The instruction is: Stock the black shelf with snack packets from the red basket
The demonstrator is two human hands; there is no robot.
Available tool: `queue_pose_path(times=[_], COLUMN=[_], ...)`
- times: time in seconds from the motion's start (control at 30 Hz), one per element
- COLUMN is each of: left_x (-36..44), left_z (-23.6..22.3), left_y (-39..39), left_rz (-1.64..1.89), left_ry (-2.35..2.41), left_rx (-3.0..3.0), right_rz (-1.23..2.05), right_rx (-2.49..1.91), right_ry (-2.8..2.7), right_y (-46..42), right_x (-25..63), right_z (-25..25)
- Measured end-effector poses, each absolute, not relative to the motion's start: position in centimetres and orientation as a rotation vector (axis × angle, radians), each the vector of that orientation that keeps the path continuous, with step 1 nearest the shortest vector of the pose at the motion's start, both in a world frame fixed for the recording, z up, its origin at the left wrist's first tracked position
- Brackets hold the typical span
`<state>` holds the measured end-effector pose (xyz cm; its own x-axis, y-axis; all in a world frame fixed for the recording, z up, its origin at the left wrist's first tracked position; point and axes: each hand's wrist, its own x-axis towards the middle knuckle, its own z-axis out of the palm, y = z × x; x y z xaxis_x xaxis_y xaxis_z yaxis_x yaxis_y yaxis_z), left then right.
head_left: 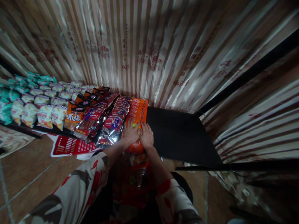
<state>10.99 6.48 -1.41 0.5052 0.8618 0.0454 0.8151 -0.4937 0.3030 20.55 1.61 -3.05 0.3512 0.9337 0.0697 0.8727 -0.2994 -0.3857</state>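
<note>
My left hand (131, 131) and my right hand (146, 136) lie side by side, fingers flat and stretched out, pressing on a stack of orange snack packets (138, 112) at the front of a black shelf (179, 133). The orange stack is the rightmost row of goods. Just left of it lie rows of shiny red and silver packets (113, 123). Both sleeves have a red and grey flower pattern.
Further left on the shelf stand orange bags (74, 115), white bags (44, 115) and teal bags (7, 105). A red and white sheet (70, 145) lies on the tiled floor. Striped cloth (140, 49) hangs behind and to the right. Red packets sit below my arms.
</note>
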Motion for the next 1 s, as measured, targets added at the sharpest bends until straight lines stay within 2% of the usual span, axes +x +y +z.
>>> queue_pose_path(times=[0.4,0.6,1.0], left_x=[11.7,11.6,10.2], left_z=[-1.0,-0.6,-0.3], left_y=[5.8,4.7,0.1], left_rz=[0.43,0.447,0.525], left_ry=[1.389,1.373,1.231], left_rx=[2.549,2.565,2.565], right_rz=[0.225,0.165,0.124], right_rx=[-2.231,-2.076,-2.061], right_ry=[-1.519,-1.466,-1.084], right_y=[1.5,1.5,-2.0], right_x=[21.0,21.4,19.4], right_z=[-3.1,-3.5,-4.1])
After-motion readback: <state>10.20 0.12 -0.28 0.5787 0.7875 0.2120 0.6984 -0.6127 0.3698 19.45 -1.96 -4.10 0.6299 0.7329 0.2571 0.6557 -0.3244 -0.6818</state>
